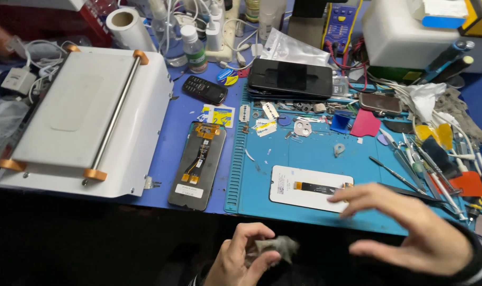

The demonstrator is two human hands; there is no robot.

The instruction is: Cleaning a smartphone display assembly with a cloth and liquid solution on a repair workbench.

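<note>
Light fell evenly from above on the workbench, bright on the blue work mat [304, 153] and the white machine [87, 116], which showed a soft sheen but no harsh glare. The dark phone screen [291, 78] carried a faint reflection. Below the bench edge the picture sank into near black. The right hand [415, 230] was smeared by motion blur, the left hand [246, 259] a little soft. Straight edges bowed slightly toward the corners, and the far clutter stayed reasonably sharp
</note>
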